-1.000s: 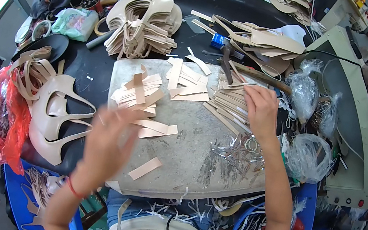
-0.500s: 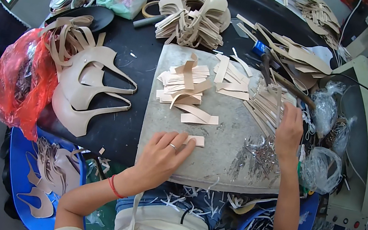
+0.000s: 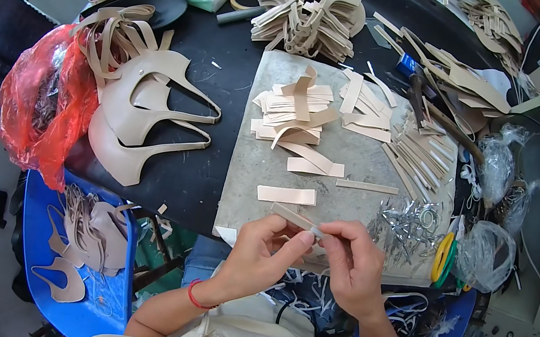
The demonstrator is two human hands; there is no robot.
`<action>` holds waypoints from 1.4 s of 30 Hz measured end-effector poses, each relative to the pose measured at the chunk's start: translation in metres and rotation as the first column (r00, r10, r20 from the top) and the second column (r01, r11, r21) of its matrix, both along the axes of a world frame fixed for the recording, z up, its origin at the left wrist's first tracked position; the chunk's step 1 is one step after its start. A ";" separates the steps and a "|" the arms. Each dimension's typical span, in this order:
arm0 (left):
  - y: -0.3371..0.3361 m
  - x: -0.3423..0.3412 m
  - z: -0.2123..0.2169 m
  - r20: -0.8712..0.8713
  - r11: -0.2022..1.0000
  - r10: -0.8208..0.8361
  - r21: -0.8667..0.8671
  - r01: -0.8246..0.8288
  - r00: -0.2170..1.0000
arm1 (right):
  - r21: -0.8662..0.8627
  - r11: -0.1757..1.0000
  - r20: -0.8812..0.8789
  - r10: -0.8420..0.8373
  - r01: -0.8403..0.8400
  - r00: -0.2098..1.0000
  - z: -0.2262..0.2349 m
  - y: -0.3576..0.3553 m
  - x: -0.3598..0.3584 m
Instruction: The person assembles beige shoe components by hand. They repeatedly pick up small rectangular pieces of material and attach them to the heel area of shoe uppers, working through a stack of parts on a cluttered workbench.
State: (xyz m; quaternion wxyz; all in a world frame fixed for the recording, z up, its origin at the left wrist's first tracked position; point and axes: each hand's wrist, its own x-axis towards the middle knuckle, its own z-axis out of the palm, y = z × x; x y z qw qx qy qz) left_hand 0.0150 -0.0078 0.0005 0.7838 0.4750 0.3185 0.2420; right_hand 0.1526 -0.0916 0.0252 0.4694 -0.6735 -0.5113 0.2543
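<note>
My left hand (image 3: 261, 252) and my right hand (image 3: 351, 261) meet near the front edge of a grey work slab (image 3: 358, 162). Together they pinch a short beige strip (image 3: 295, 218) and a small metal piece at its end. Another beige strip (image 3: 286, 194) lies flat just beyond the hands. A heap of beige strips (image 3: 291, 116) sits farther back on the slab. A pile of small metal buckles (image 3: 406, 226) lies to the right of my right hand.
Large beige cut-out shapes (image 3: 142, 113) lie on the black table at left, beside a red plastic bag (image 3: 42, 107). A stack of beige cut pieces (image 3: 309, 9) stands at the back. Clear plastic bags (image 3: 490, 251) sit at right. A blue crate (image 3: 81, 258) holds offcuts at lower left.
Both hands pulled back from the slab toward my body and came together. My left hand picked up a strip, and my right hand left the far strips and now grips its end.
</note>
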 end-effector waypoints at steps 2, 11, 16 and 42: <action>-0.002 -0.001 -0.006 0.020 0.999 0.033 0.038 -0.034 0.999 | 0.123 0.992 0.227 -0.021 -0.007 0.974 -0.003 0.003 -0.004; -0.001 -0.003 0.015 -0.183 0.632 0.142 0.773 0.053 0.973 | 0.174 0.961 0.525 0.096 -0.217 0.846 0.006 0.000 0.002; -0.017 -0.003 -0.002 -0.159 0.772 0.168 0.634 -0.029 0.973 | 0.284 0.959 0.225 -0.059 -0.007 0.973 -0.020 -0.006 -0.009; 0.005 -0.011 0.000 0.002 0.999 -0.005 0.038 0.005 1.000 | -0.103 0.923 0.618 -0.232 0.370 0.751 -0.018 -0.048 0.054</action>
